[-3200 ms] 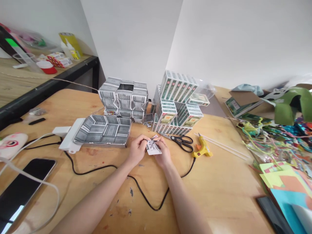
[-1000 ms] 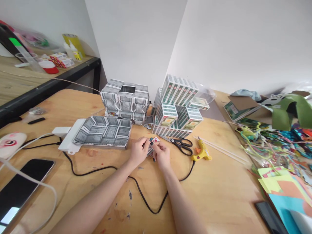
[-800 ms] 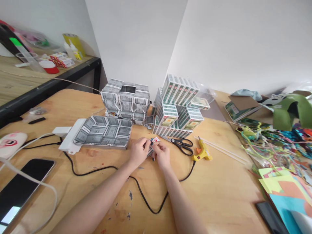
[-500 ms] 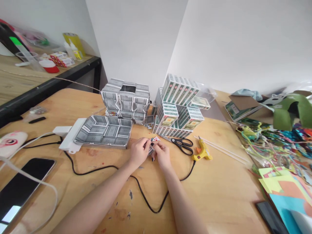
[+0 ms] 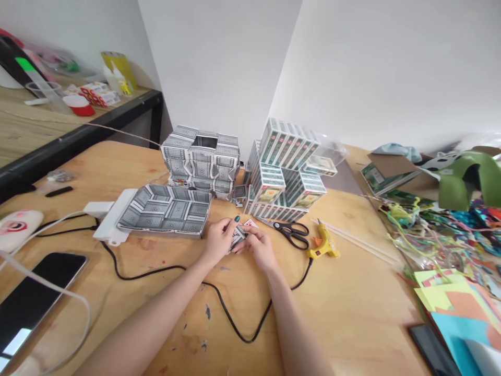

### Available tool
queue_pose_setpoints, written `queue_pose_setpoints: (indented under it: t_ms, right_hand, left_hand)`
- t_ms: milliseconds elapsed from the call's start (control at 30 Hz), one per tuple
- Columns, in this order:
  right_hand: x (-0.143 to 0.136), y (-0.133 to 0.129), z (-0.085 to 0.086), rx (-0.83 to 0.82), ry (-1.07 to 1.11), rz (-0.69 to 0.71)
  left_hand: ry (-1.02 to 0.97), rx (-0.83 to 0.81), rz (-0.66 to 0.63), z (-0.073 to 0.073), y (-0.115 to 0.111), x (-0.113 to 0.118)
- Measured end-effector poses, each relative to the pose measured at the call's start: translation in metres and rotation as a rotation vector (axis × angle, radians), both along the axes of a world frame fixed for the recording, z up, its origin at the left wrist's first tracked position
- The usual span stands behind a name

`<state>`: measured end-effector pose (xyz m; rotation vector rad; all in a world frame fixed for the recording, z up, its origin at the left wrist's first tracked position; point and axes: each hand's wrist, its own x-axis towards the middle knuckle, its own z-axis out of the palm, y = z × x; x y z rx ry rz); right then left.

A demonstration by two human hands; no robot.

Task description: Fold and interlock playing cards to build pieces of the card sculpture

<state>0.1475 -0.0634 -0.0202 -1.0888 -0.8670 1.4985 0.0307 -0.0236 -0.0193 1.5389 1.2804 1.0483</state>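
Between my two hands is a small grey-patterned playing card (image 5: 237, 238), partly covered by fingers. My left hand (image 5: 219, 237) pinches its left side, the dark-nailed thumb up. My right hand (image 5: 258, 245) has its fingers closed on the card's right side. A white and red card piece (image 5: 250, 223) shows just behind the right fingers. Black-handled scissors (image 5: 291, 233) lie right of my right hand, with a yellow hot glue gun (image 5: 324, 243) beyond them. To the left of my hands sits a shallow tray made of playing cards (image 5: 168, 209).
A card-covered structure (image 5: 201, 162) and stacked card boxes (image 5: 270, 183) stand at the back. A black cable (image 5: 230, 308) loops across the table below my hands. A phone (image 5: 39, 292) lies at left; coloured paper (image 5: 462, 308) and craft scraps fill the right side.
My hands have turned the card so its grey patterned face shows more. The left hand has shifted slightly left, its thumb now raised.
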Motion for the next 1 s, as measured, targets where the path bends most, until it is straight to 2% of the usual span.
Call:
queue_pose_setpoints:
  t_ms: [100, 233, 467, 600, 1000]
  right_hand:
    - [0.001, 0.002, -0.002, 0.011, -0.024, -0.025]
    - [-0.001, 0.002, -0.005, 0.07, -0.145, -0.173]
    - [0.003, -0.004, -0.01, 0.254, -0.497, -0.378]
    - [0.006, -0.006, -0.013, 0.281, -0.656, -0.454]
    - [0.008, -0.002, -0.014, 0.261, -0.58, -0.51]
  left_hand:
    - [0.011, 0.012, 0.009, -0.001, 0.001, 0.0]
    - [0.037, 0.074, -0.042, -0.001, -0.001, 0.0]
    - [0.089, 0.364, -0.079, 0.006, -0.009, -0.001]
    - [0.125, 0.466, -0.079, 0.006, -0.011, -0.001]
    - [0.199, 0.569, -0.045, -0.001, -0.014, -0.003]
